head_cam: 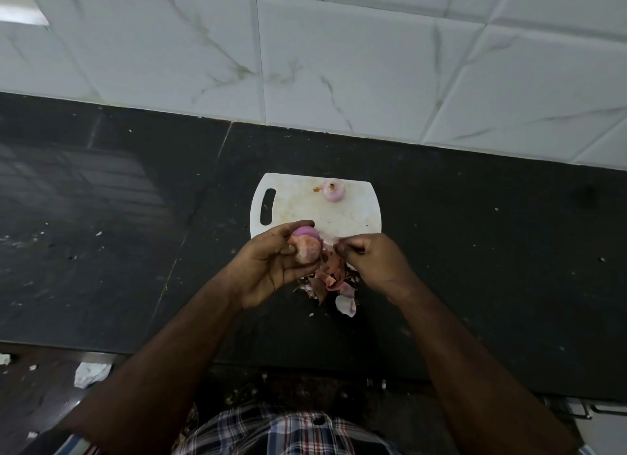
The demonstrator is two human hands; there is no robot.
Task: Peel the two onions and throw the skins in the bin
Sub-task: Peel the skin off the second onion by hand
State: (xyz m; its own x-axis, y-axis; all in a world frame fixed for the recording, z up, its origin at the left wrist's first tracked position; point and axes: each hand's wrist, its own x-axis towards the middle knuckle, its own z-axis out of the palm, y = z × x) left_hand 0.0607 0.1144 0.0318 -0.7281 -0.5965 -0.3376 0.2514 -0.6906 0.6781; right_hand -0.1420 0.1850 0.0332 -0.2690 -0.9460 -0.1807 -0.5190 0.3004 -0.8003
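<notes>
Over the near edge of the chopping board [315,213], left hand [271,264] curled round a half-peeled onion [307,247], purple flesh showing on top, papery pinkish skin clinging lower down. Right hand [369,258] just beside it, fingertips pinched shut on a thin pale strip of skin [334,241] that runs back to the onion. Directly below both hands, heap of peeled skins [330,281] lying on the dark table [475,251], partly over the board's front edge, with one bigger pale curl [346,305] at the heap's near side. Up at the far edge of the white board, second onion [334,190], already bare and pinkish, sitting well apart from the hands, with a tiny orange scrap [317,189] right next to it. Behind the table, marbled white wall tiles [339,47]. Down at bottom, checked shirt [288,434], plus crumpled white paper [90,373] on the floor at lower left.
</notes>
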